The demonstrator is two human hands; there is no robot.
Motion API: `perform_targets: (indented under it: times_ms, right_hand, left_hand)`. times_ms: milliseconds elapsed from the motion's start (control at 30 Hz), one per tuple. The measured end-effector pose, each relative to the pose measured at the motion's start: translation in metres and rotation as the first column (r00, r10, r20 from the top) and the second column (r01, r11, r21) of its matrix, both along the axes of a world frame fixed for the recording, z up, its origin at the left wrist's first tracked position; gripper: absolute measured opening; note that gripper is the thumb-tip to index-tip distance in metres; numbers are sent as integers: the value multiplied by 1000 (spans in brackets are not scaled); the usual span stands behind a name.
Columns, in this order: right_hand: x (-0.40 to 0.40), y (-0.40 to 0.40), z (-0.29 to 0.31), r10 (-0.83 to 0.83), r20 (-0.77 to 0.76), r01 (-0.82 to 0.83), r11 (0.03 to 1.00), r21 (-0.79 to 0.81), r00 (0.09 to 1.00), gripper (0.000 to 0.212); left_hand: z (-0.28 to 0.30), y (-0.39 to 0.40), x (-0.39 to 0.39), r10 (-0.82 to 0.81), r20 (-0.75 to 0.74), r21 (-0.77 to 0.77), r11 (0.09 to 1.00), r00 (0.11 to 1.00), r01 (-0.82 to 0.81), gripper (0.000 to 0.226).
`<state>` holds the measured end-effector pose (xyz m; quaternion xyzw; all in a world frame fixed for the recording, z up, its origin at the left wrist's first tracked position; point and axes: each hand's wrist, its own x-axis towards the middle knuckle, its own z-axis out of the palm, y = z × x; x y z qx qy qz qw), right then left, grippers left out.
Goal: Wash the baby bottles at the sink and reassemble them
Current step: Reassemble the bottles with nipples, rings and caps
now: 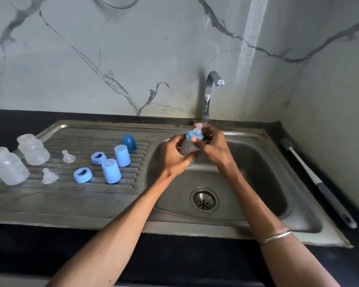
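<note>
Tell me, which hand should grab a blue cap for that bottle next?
Probably the left hand. The caps stand on the draining board on its side. The right hand pinches the bottle's blue ring and could hold the bottle meanwhile.

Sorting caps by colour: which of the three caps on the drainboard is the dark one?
The dome-shaped cap farthest back, nearest the sink basin. It is dark blue; the other two caps are light blue with flat tops.
</note>
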<state>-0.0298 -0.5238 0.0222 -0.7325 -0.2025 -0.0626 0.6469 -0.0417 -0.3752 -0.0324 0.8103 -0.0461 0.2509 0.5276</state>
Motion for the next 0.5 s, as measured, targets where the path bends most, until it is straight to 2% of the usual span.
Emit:
perform_targets:
  times_ms: [200,400,500]
  right_hand:
    - [-2,6,-1,-75,38,75,997,-5,996,51]
    - [-5,18,-6,-76,38,69,987,145,996,38]
    - [10,35,-14,-132,26,131,991,25,991,29]
  left_hand:
    - [10,-4,-10,87,49,4,996,995,-88,55]
    - [29,3,-20,97,141,-52,995,985,-90,50]
    - [34,18,-23,167,181,-107,983,969,-149,47]
